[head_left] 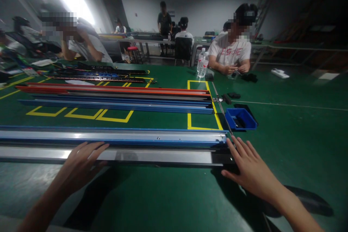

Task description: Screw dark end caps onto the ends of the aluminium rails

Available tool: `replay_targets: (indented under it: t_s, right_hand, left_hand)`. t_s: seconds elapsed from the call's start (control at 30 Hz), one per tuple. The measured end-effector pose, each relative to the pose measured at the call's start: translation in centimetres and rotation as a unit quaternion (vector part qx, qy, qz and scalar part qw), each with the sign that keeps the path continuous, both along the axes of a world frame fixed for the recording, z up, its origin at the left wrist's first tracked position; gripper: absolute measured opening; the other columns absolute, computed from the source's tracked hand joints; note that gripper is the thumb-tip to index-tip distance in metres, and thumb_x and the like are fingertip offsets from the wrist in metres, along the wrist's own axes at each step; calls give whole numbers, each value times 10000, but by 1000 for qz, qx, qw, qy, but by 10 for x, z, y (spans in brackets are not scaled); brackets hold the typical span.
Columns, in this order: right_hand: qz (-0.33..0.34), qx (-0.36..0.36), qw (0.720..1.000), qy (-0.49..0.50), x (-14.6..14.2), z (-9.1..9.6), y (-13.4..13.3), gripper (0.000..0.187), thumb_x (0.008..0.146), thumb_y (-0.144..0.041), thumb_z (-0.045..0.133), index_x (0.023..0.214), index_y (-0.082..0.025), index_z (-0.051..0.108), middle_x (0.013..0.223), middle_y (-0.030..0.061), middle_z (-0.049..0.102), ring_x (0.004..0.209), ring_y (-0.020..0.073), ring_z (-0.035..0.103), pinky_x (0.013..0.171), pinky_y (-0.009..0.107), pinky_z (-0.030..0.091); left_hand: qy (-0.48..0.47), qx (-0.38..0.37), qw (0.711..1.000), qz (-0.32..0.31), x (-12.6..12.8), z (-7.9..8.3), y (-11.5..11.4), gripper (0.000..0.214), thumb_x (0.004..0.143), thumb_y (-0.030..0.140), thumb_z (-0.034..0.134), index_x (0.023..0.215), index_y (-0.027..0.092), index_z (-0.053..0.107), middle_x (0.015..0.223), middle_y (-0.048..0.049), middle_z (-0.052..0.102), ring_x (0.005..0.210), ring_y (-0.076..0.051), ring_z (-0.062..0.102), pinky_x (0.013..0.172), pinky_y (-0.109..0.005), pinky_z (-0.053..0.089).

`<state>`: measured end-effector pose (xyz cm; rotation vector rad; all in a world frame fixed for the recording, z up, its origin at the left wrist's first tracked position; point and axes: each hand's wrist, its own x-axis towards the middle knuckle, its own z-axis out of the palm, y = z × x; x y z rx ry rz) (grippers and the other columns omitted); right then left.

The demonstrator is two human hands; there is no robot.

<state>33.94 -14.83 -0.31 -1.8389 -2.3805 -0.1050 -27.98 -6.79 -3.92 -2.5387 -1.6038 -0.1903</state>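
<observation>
A long metal rail (152, 156) with a silver face lies across the green table (168, 195) in front of me, beside a blue rail (114, 136) just behind it. My left hand (81, 163) lies flat on the silver rail with fingers stretched out. My right hand (248, 168) rests open at the rail's right end, fingertips touching its dark end cap. Neither hand grips anything.
Further back lie more blue, silver and red rails (116, 96) over yellow floor markings. A blue tray (240, 119) with small parts sits right of them. A water bottle (202, 63) stands near a seated person in a white shirt (231, 52). Other people work at left and behind.
</observation>
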Motion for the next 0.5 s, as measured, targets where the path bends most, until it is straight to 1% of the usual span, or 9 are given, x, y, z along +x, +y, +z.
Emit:
replay_targets:
  t_s: [0.07, 0.13, 0.2, 0.3, 0.4, 0.5]
  right_hand:
    - [-16, 10, 1000, -13, 5, -3, -6, 1028, 816, -627, 684, 1615, -109, 297, 1610, 225, 379, 1523, 433, 262, 1249, 644, 171]
    - [-22, 7, 1000, -22, 8, -8, -12, 963, 811, -589, 689, 1580, -102, 373, 1548, 233, 474, 1496, 438, 330, 1242, 649, 187]
    - [-26, 2, 999, -28, 9, -13, -15, 898, 819, -544, 679, 1556, -104, 416, 1524, 234, 504, 1463, 433, 396, 1235, 645, 216]
    - [-37, 4, 999, -32, 11, -16, -15, 821, 837, -494, 655, 1539, -120, 448, 1514, 217, 524, 1437, 426, 441, 1217, 646, 261]
    - [-46, 5, 999, -22, 11, -14, -12, 737, 859, -460, 642, 1494, -114, 507, 1481, 212, 561, 1398, 422, 491, 1174, 634, 351]
    - [-44, 2, 999, 12, 11, -8, -9, 633, 891, -398, 619, 1456, -123, 548, 1445, 197, 597, 1352, 393, 537, 1124, 593, 435]
  left_hand:
    - [-18, -20, 1000, -6, -12, -8, -4, 415, 895, 437, 519, 1236, 240, 649, 1283, -142, 716, 1187, -354, 653, 1112, -572, 419]
    - [-31, -42, 999, -1, -25, -16, -5, 373, 863, 422, 537, 1165, 262, 683, 1200, -121, 755, 1095, -342, 695, 1033, -542, 493]
    - [-45, -55, 997, -7, -36, -22, -4, 338, 867, 403, 511, 1105, 268, 711, 1145, -107, 776, 1044, -323, 717, 989, -506, 530]
    - [-71, -66, 995, -23, -46, -32, -1, 308, 874, 396, 491, 1006, 267, 737, 1058, -92, 798, 983, -296, 740, 948, -452, 567]
    - [-73, -47, 996, -14, -47, -38, -3, 308, 879, 392, 489, 948, 251, 754, 1008, -95, 801, 946, -295, 743, 916, -442, 580]
    - [-66, -37, 997, 1, -39, -38, -5, 330, 898, 416, 477, 860, 248, 758, 935, -92, 798, 864, -279, 739, 850, -419, 585]
